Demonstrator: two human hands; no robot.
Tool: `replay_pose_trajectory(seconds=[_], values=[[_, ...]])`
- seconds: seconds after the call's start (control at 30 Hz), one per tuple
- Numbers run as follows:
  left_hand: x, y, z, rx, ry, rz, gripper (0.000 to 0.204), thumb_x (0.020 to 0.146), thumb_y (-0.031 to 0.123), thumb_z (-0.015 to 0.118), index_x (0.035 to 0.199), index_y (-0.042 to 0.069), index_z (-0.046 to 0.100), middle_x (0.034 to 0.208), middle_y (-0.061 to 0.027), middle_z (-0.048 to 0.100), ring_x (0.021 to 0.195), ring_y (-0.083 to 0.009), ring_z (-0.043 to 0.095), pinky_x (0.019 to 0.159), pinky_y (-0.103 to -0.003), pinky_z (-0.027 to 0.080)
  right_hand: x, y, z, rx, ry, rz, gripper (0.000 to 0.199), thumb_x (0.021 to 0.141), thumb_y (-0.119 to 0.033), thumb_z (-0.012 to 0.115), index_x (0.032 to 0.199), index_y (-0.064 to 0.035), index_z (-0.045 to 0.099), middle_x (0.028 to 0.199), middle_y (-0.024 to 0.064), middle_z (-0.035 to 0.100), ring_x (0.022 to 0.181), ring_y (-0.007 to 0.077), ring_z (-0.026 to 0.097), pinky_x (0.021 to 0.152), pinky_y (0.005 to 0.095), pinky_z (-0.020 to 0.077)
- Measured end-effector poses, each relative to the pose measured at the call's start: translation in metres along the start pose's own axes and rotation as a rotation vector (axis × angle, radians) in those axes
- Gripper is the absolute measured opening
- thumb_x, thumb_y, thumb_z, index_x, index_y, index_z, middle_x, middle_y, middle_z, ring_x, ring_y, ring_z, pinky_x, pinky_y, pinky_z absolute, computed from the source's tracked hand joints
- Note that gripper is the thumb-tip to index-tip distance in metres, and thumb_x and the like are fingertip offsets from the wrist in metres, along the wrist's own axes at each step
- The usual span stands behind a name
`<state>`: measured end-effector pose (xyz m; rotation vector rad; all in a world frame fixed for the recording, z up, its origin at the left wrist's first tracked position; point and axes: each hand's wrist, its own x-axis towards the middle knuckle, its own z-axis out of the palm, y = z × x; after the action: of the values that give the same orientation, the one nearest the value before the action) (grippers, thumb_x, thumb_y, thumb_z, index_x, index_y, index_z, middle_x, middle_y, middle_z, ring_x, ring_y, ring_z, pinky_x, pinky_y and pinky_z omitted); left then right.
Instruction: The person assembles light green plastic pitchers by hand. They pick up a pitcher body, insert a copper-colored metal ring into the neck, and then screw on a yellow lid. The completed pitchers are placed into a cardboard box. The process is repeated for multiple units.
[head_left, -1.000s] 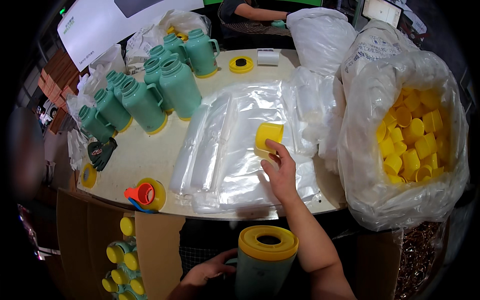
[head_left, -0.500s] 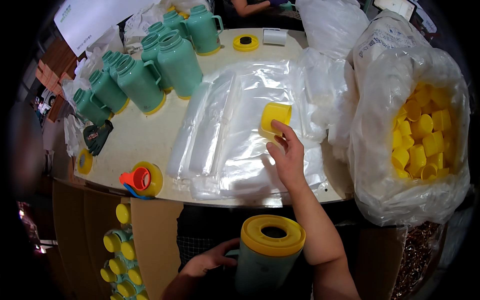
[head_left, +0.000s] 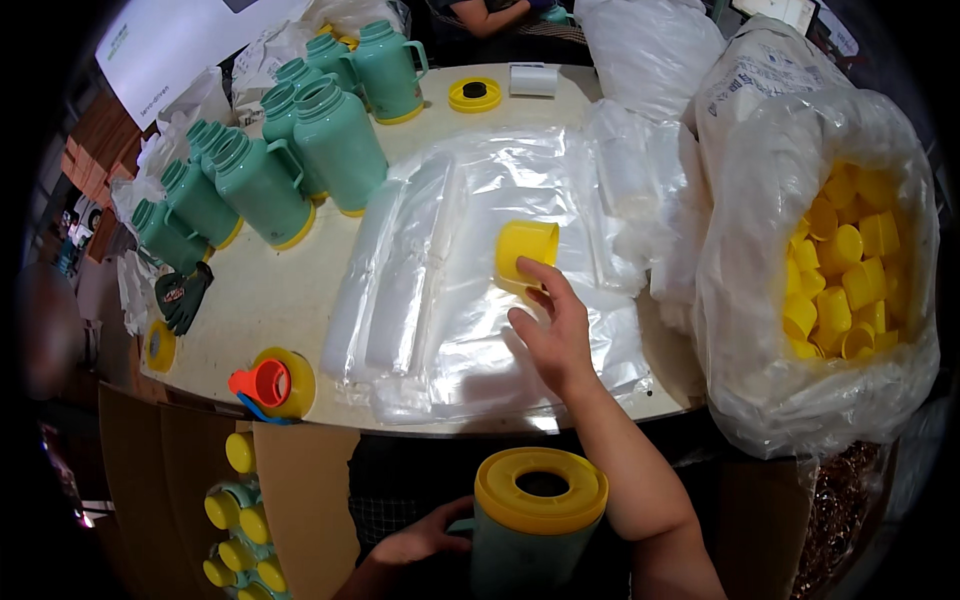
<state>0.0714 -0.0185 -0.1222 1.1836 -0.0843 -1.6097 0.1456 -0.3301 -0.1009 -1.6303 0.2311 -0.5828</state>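
Observation:
My left hand is closed on the handle of a green vacuum jug, held low in front of me. A yellow ring with a dark round hole in its middle faces up from the jug. Over the table, my right hand reaches out with thumb and fingers apart. Its index fingertip overlaps the near edge of a yellow cup; whether they touch, I cannot tell. The cup lies on its side on a stack of clear plastic bags.
Several green jugs stand at the left. A large plastic sack with yellow cups is at right. A yellow disc with a black centre, a dark glove and an orange-red ring lie about. An open carton holds yellow-capped jugs.
The view has shifted, so the table's contents appear slightly lower and farther left. My right hand stays by the yellow cup, and my left hand still holds the jug.

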Motion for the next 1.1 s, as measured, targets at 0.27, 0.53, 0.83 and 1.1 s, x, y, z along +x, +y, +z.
replay_pose_trajectory(seconds=[0.27,0.53,0.83,1.1], values=[[0.003,0.006,-0.005,0.134,-0.016,-0.009,0.09,0.08,0.005,0.073,0.158,0.006,0.028,0.155,-0.0155,0.039,0.139,-0.0273,0.042,0.114,-0.042,0.039,-0.001,-0.007,0.002,-0.022,0.021,0.075,0.05,0.086,-0.009,0.068,0.134,-0.0024,0.056,0.132,0.0156,0.06,0.123,0.028,0.058,0.106,0.0376,0.0446],[0.009,0.006,-0.014,0.131,-0.051,-0.082,0.098,0.076,0.01,0.08,0.158,0.004,0.026,0.158,-0.0159,0.036,0.147,-0.0291,0.033,0.123,-0.044,0.028,-0.003,-0.001,-0.002,0.05,0.088,0.123,0.05,0.088,0.001,0.067,0.135,-0.0033,0.055,0.134,0.0133,0.058,0.125,0.0246,0.057,0.107,0.0376,0.0446],[0.006,-0.007,-0.015,-0.008,0.033,-0.114,0.101,0.074,0.005,0.082,0.158,0.003,0.027,0.157,-0.0131,0.039,0.146,-0.0268,0.037,0.122,-0.04,0.028,-0.002,-0.011,-0.005,-0.028,0.112,-0.064,0.047,0.094,-0.006,0.067,0.138,0.0,0.052,0.136,0.0144,0.057,0.128,0.0257,0.056,0.108,0.0386,0.0455],[0.012,-0.025,-0.027,0.089,0.073,-0.148,0.096,0.078,0.005,0.079,0.158,0.002,0.027,0.158,-0.0153,0.037,0.145,-0.027,0.038,0.122,-0.04,0.029,-0.017,-0.021,-0.01,0.266,-0.035,0.015,0.011,0.09,0.0,0.062,0.1,-0.0011,0.065,0.098,0.006,0.066,0.089,0.011,0.061,0.08,0.0239,0.0481]])
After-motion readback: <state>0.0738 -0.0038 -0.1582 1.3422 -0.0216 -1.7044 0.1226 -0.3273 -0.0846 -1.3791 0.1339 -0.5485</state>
